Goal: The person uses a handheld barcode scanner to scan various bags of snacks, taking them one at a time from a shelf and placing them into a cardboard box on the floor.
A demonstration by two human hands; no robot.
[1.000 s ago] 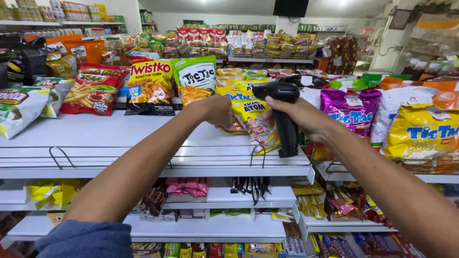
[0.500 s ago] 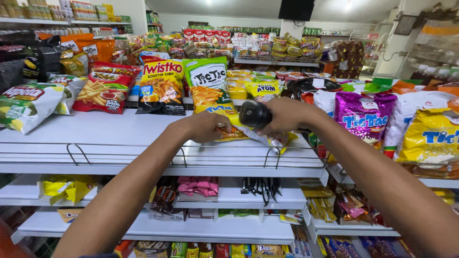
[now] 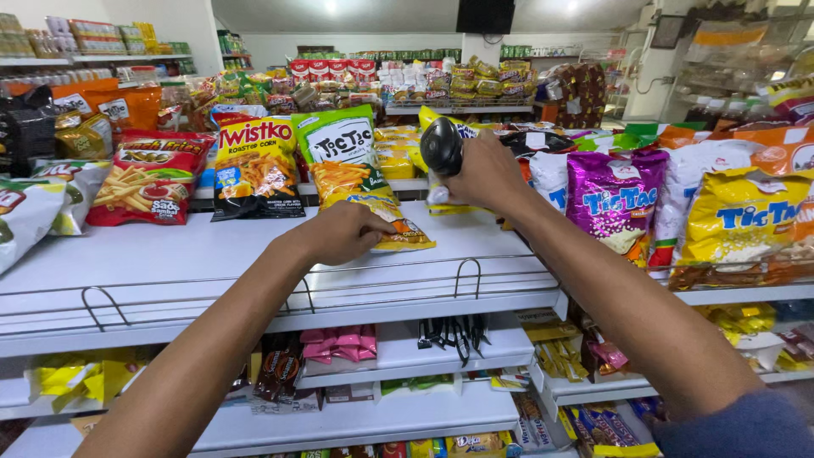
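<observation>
My left hand grips a yellow-orange snack packet that lies flat on the white top shelf. My right hand holds a black handheld scanner upright, just above and to the right of the packet, its head raised. Both forearms reach forward over the wire shelf rail.
Red, yellow and green snack bags stand at the back left of the shelf. Purple and yellow bags fill the shelf to the right. Lower shelves hold small packets. More store racks stand behind.
My left hand has brought the snack packet down flat onto the shelf. My right hand has lifted the scanner up and slightly right, away from the packet.
</observation>
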